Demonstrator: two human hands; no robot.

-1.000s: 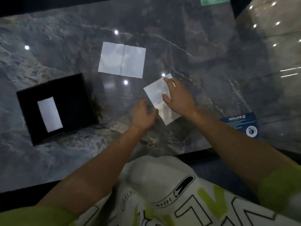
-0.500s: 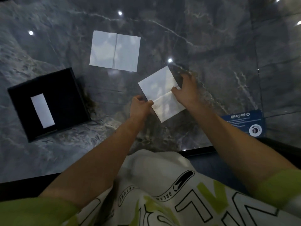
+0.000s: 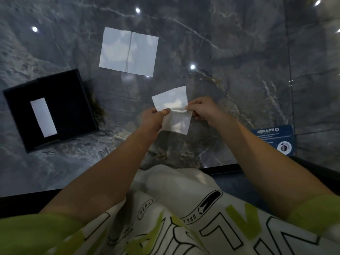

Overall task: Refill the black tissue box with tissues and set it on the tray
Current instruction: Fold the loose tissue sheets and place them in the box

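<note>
A white tissue is lifted above the dark marble table, creased across its middle. My left hand pinches its left edge and my right hand pinches its right edge at the crease. The black tissue box sits at the left of the table, with a white rectangle showing in its slot. A second white tissue lies flat and unfolded farther back, between the box and my hands. No tray is in view.
The marble table has a front edge close to my body. A dark blue printed card lies at the right near that edge. A seam in the surface runs down the far right.
The tissue lay flat under my hands a second ago. Both hands have since pinched its side edges and raised it, so it now bends along its middle.
</note>
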